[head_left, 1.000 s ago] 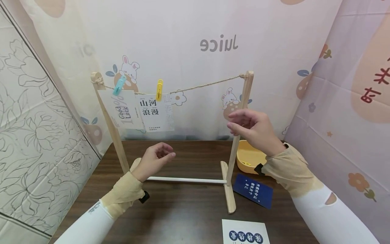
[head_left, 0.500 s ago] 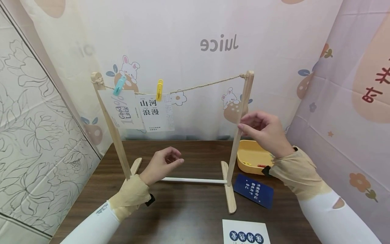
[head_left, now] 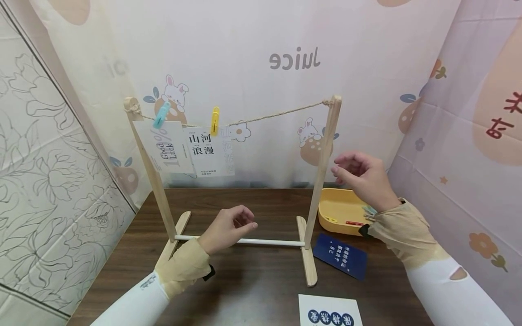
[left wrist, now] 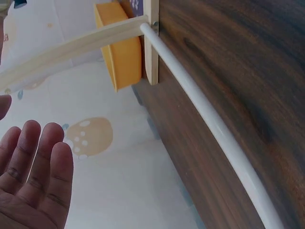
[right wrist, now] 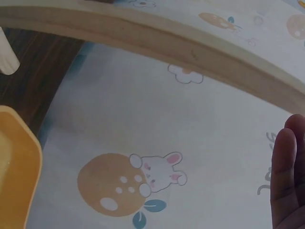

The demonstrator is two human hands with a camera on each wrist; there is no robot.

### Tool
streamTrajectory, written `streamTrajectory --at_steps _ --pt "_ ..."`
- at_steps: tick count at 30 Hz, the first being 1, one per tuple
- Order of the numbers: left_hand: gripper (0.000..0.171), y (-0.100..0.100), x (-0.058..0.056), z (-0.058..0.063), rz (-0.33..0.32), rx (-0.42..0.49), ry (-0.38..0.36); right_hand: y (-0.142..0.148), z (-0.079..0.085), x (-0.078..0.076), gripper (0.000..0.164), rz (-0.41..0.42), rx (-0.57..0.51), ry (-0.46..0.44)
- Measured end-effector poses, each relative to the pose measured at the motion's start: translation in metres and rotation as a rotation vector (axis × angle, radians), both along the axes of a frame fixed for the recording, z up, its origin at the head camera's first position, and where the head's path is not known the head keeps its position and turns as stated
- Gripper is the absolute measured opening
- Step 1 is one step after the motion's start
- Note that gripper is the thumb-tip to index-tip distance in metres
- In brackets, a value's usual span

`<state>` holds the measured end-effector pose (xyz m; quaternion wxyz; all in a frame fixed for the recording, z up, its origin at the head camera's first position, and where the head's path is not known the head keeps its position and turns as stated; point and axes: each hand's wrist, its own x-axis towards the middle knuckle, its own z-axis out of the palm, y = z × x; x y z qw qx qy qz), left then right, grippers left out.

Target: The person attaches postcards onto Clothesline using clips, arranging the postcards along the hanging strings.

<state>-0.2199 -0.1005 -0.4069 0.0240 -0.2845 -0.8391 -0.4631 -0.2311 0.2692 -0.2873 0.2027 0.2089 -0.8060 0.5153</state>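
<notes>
My left hand hovers above the white rod at the foot of a wooden stand, fingers loosely bent and holding nothing. To the right of the stand's right post, my right hand is raised with relaxed fingers and an empty grasp. Below it sits a yellow basket with a red clothespin and others inside. On the twine, a blue clothespin holds a "Good Luck" card. A yellow clothespin holds a white card beside it.
A dark blue card lies on the table right of the stand's right foot. Nearer the front is a white card with blue circles. A printed curtain closes off the back.
Both hands have drifted to the right; the right hand has gone from in front of the post to beyond it. Cards and clothespins on the twine stay put.
</notes>
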Motion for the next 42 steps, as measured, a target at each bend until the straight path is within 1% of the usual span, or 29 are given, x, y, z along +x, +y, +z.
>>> streamTrajectory --at_steps 3,7,10,15,21,27,32,38,42 --pt "0.015 0.004 0.001 -0.003 -0.052 -0.02 0.023 0.006 -0.004 -0.002 0.015 -0.021 0.012 -0.02" --pt "0.015 0.007 0.003 -0.007 -0.128 -0.045 0.063 0.014 -0.008 -0.006 0.013 -0.048 0.029 -0.043" --pt "0.015 0.01 0.004 -0.009 -0.159 -0.08 0.099 0.02 -0.011 -0.009 0.012 -0.064 0.046 -0.049" --pt "0.014 0.014 0.007 -0.009 -0.158 -0.118 0.13 0.028 -0.017 -0.014 0.011 -0.103 0.083 -0.054" --pt "0.015 0.017 0.009 -0.008 -0.161 -0.161 0.143 0.036 -0.024 -0.018 0.021 -0.149 0.121 -0.085" --pt "0.016 0.021 0.013 -0.01 -0.173 -0.192 0.167 0.045 -0.032 -0.021 0.022 -0.182 0.15 -0.112" --pt "0.016 0.027 0.017 -0.014 -0.183 -0.222 0.177 0.056 -0.043 -0.024 0.023 -0.201 0.185 -0.118" --pt "0.019 0.034 0.022 -0.022 -0.185 -0.286 0.226 0.066 -0.055 -0.027 0.023 -0.216 0.214 -0.126" --pt "0.021 0.038 0.025 -0.025 -0.2 -0.32 0.255 0.07 -0.06 -0.028 0.025 -0.228 0.234 -0.144"
